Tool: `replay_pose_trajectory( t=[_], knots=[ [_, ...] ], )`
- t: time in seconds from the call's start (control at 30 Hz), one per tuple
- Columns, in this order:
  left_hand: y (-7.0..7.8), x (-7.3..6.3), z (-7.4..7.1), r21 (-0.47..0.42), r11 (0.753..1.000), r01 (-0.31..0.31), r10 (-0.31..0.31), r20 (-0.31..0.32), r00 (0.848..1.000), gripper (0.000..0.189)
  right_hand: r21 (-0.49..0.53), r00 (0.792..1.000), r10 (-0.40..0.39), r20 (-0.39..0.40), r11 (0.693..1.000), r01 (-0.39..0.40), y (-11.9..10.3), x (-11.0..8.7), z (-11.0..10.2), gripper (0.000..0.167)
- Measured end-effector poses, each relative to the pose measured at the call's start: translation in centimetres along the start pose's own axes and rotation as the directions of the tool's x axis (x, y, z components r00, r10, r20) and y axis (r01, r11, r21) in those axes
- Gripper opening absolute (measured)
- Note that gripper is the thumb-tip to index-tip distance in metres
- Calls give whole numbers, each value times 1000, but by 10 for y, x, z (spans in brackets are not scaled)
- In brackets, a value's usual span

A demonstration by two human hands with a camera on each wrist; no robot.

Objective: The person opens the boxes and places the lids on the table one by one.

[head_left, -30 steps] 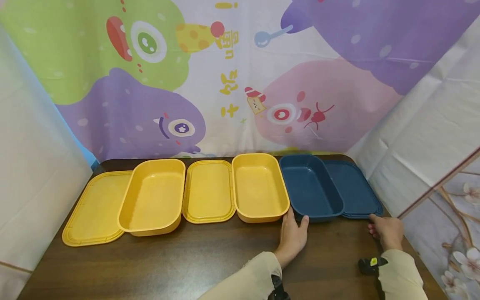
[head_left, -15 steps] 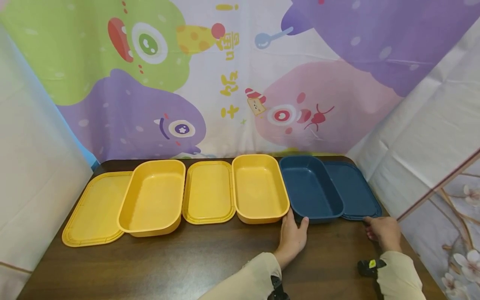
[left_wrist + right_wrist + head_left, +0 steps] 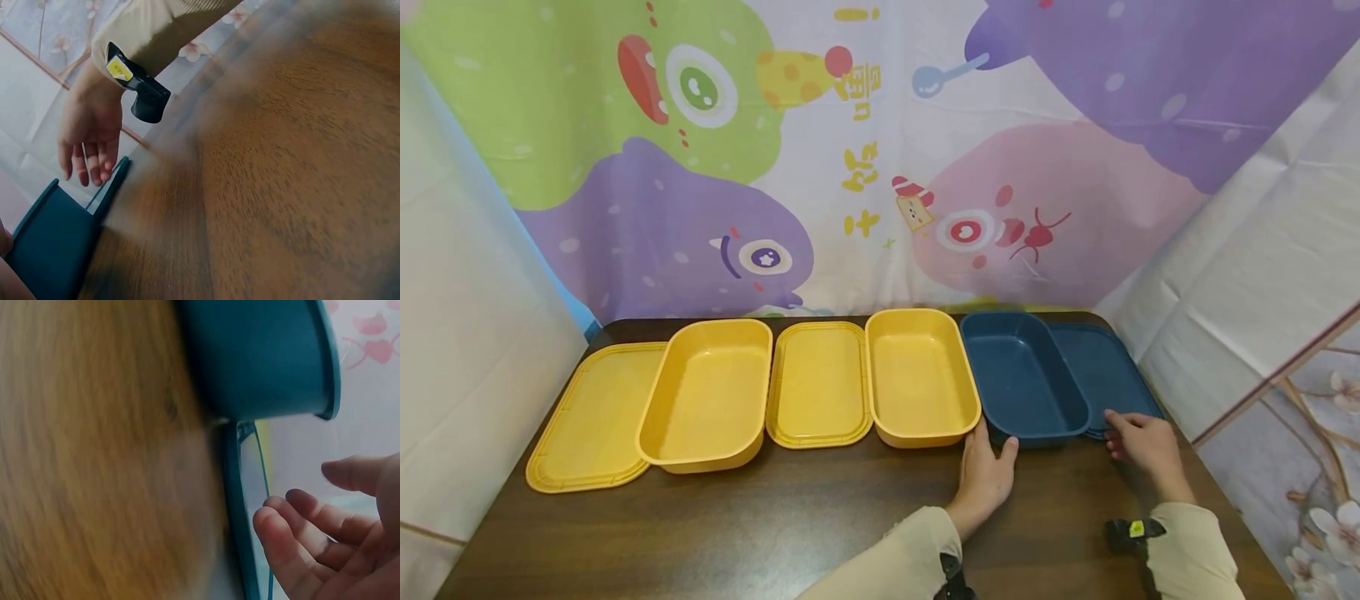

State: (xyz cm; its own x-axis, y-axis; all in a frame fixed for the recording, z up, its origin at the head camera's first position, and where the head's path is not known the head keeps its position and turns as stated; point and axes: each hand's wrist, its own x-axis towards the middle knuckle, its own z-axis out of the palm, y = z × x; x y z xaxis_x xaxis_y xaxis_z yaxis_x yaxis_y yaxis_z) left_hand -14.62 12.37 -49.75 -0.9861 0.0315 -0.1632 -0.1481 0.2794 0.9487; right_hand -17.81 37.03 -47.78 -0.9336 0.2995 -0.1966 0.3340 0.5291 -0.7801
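Note:
A dark blue box [image 3: 1026, 387], open at the top, stands on the table with a flat blue lid [image 3: 1108, 375] to its right. My left hand [image 3: 983, 483] touches the box's near end, thumb and fingers spread, by the corner of a smaller yellow box [image 3: 921, 379]. Over the lid's near edge is my right hand [image 3: 1148, 450], fingers loosely bent. The right wrist view shows that hand [image 3: 331, 544] beside the lid [image 3: 232, 494] with a gap between thumb and fingers and nothing held. Only a sliver of my left hand [image 3: 9, 275] appears in the left wrist view.
Further left stand a yellow lid [image 3: 820, 383], a larger yellow box [image 3: 711, 396] and a larger yellow lid [image 3: 591, 421], in one row. They sit on a brown wooden table [image 3: 715, 533]. Behind hangs a printed cloth [image 3: 865, 167], with white sheets at both sides.
My right hand has moved left along the blue lid's near edge, from its outer corner toward the blue box, and now sits slightly higher. My left hand has stayed in place.

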Motion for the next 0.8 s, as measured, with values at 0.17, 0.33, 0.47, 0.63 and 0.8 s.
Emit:
replay_pose_trajectory(
  t=[0.17,0.33,0.47,0.63,0.8],
  knots=[
    [-1,-1,-1,-7,1000,-17,17,6,1000,65,6,999,-46,28,999,45,-8,-3,4,56],
    [-3,-2,-2,-9,999,-31,32,17,999,65,13,997,-61,55,998,60,-16,-8,8,56],
    [-5,-3,-3,0,998,-57,57,28,998,63,18,997,-74,37,997,74,-19,-11,12,53],
    [-8,-6,-8,-30,996,-90,91,34,995,59,-9,993,-116,1,993,116,-23,-16,14,48],
    [-11,-9,-16,-74,988,-138,142,61,988,55,-55,989,-151,-7,987,150,-26,-21,15,47]
  ],
)
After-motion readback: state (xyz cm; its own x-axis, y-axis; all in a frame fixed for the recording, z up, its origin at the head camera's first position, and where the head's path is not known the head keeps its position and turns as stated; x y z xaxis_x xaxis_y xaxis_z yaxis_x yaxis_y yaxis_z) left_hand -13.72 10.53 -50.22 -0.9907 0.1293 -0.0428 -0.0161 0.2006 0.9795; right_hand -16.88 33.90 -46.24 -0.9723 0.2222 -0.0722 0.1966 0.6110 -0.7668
